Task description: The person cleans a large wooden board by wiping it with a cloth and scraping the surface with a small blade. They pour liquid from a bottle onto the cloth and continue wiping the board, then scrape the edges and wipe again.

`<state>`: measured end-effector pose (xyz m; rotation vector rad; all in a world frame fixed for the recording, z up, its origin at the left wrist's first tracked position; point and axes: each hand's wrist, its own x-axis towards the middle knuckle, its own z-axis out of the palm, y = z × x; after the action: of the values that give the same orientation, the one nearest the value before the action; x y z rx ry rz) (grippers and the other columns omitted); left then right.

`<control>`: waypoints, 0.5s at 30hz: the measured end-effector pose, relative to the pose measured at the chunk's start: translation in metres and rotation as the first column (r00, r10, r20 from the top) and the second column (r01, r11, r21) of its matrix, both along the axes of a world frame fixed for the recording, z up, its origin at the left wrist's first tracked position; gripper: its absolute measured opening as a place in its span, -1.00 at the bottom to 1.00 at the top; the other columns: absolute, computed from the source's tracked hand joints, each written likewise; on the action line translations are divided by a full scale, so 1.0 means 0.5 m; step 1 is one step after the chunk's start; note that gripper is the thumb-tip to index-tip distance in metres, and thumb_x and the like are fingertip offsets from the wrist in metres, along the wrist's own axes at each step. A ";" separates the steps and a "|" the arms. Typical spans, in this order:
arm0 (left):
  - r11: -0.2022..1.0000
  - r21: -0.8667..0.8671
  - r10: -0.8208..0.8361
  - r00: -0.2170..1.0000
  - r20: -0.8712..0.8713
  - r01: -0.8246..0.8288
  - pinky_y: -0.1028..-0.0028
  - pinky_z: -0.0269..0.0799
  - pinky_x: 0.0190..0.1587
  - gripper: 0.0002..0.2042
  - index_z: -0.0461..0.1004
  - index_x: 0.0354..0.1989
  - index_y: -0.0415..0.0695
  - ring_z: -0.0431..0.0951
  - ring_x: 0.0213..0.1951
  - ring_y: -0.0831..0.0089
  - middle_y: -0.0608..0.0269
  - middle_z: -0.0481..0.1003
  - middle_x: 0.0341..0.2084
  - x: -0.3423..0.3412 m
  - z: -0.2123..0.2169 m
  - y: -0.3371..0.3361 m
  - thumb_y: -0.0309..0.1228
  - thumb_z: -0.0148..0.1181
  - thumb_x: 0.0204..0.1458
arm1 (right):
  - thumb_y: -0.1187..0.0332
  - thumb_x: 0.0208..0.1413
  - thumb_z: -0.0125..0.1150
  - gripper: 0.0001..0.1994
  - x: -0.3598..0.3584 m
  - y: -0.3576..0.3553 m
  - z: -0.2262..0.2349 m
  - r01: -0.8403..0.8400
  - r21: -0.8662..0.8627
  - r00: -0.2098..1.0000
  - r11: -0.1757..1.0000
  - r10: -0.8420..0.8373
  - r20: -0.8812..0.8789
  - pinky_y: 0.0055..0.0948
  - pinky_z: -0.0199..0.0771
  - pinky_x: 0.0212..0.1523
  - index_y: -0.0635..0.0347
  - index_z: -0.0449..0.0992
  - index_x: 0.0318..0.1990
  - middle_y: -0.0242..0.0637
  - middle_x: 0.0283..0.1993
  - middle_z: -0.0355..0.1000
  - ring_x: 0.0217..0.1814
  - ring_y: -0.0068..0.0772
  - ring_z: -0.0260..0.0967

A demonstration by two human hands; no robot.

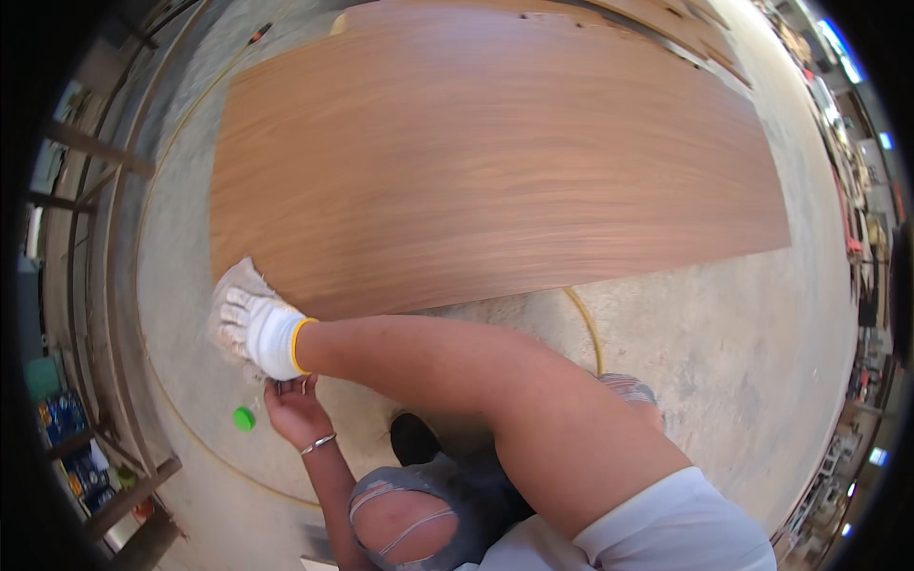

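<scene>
My right hand, in a white knit glove with a yellow cuff edge, reaches across to the left. It presses a pale rag at the near left corner of a large brown wood-grain panel. Just below its wrist is my bare left hand, with a silver bracelet. Its fingers curl upward and are partly hidden behind the right wrist; what they hold, if anything, I cannot make out. A bright green cap lies on the concrete floor beside my left hand.
A yellow hose curves over the floor around the panel's left side, and another stretch shows by my knee. Wooden framing stands along the left. More brown boards lie beyond the panel. Assorted items line the right edge.
</scene>
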<state>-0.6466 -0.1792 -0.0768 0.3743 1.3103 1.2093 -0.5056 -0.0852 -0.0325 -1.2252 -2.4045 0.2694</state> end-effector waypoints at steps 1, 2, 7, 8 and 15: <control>1.000 -0.018 0.010 1.000 0.009 -0.010 0.18 0.51 -0.10 -0.64 0.45 0.10 -0.12 0.58 -0.17 0.30 0.21 0.58 -0.10 0.001 -0.008 0.000 -0.14 -0.16 0.41 | 0.20 0.03 0.30 -0.50 0.033 -0.012 -0.011 -0.023 0.021 1.000 1.000 0.023 0.021 -0.02 0.05 0.55 0.05 0.58 0.17 -0.25 0.37 0.33 0.53 0.01 0.05; 0.995 -0.030 0.092 0.996 0.007 -0.092 0.23 0.50 -0.12 -0.65 0.46 0.10 -0.12 0.57 -0.21 0.34 0.23 0.59 -0.15 0.021 0.016 -0.003 -0.16 -0.12 0.40 | 0.22 0.01 0.32 -0.49 0.071 -0.038 0.014 -0.068 0.045 0.997 0.997 0.067 0.031 -0.07 0.10 0.53 0.06 0.56 0.18 -0.24 0.34 0.33 0.51 0.01 0.07; 0.987 0.032 -0.160 0.987 -0.022 0.160 0.32 0.53 -0.11 -0.63 0.44 0.15 -0.18 0.58 -0.13 0.37 0.20 0.62 -0.19 -0.001 -0.004 -0.001 -0.17 -0.05 0.40 | 0.23 0.08 0.31 -0.48 0.331 -0.227 0.065 -0.005 0.128 0.992 0.992 0.021 -0.126 -0.03 0.30 0.41 0.07 0.41 0.22 -0.14 0.24 0.30 0.40 0.03 0.18; 0.986 0.034 -0.165 0.986 -0.032 0.166 0.33 0.53 -0.11 -0.63 0.43 0.17 -0.18 0.58 -0.12 0.36 0.18 0.62 -0.14 -0.003 -0.009 -0.002 -0.18 -0.05 0.40 | 0.21 0.09 0.32 -0.49 0.381 -0.280 0.072 0.071 0.084 0.993 0.994 -0.063 -0.095 -0.01 0.34 0.38 0.03 0.40 0.22 -0.15 0.24 0.30 0.39 0.06 0.19; 0.989 0.133 0.108 0.941 -0.320 -0.068 0.30 0.55 -0.05 -0.43 0.06 0.49 -0.24 0.58 -0.05 0.29 0.04 0.50 0.21 0.045 0.044 0.072 -0.29 -0.03 0.39 | 0.27 -0.07 0.45 -0.52 0.736 -0.690 0.124 0.521 -0.077 0.801 0.850 -0.455 0.390 0.04 0.21 0.49 0.00 0.57 0.09 -0.15 0.24 0.44 0.47 -0.09 0.26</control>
<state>-0.6239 -0.1431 -0.0546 0.6305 1.5550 1.3456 -0.1377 -0.4300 0.0295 -2.0898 -2.2648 0.1066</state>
